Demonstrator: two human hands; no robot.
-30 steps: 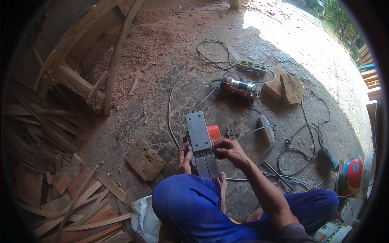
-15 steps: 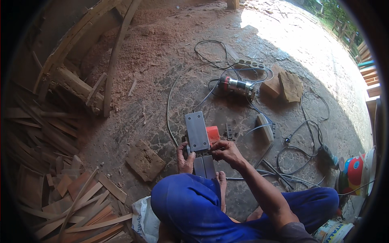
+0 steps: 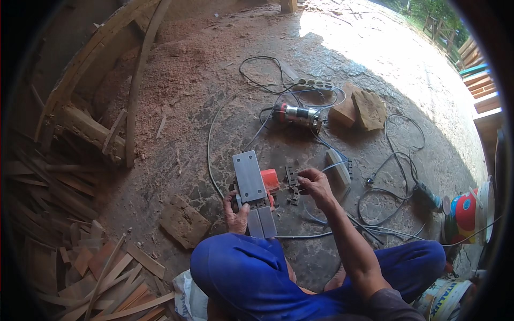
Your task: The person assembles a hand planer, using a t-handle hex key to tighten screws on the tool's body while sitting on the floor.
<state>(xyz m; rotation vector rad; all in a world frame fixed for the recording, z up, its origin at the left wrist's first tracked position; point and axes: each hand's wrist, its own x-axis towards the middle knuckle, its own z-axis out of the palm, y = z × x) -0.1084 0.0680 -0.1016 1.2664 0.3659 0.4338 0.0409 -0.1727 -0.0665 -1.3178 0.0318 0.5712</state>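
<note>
An electric hand planer (image 3: 270, 182) with an orange body lies upside down before my knee, its grey metal sole plates (image 3: 248, 174) facing up. My left hand (image 3: 236, 216) holds it by the left side, thumb at the gap between the two plates. To the right of the planer, my right hand (image 3: 316, 188) hovers over the floor with thumb and fingers pinched together; what they hold, if anything, is too small to make out. Small dark metal parts (image 3: 291, 176) lie on the floor beside those fingertips.
A trim router (image 3: 297, 114) and a power strip (image 3: 316, 84) lie farther off among loose cables. Wood blocks (image 3: 368, 111) stand near them. Another block (image 3: 184, 222) sits left of the planer. Offcuts (image 3: 115, 273) are heaped at left, and buckets (image 3: 468, 216) stand at right.
My right hand has left the gap in the planer's sole and moved right, to the small metal parts on the floor. My left hand keeps its hold. The whole view has shifted slightly.
</note>
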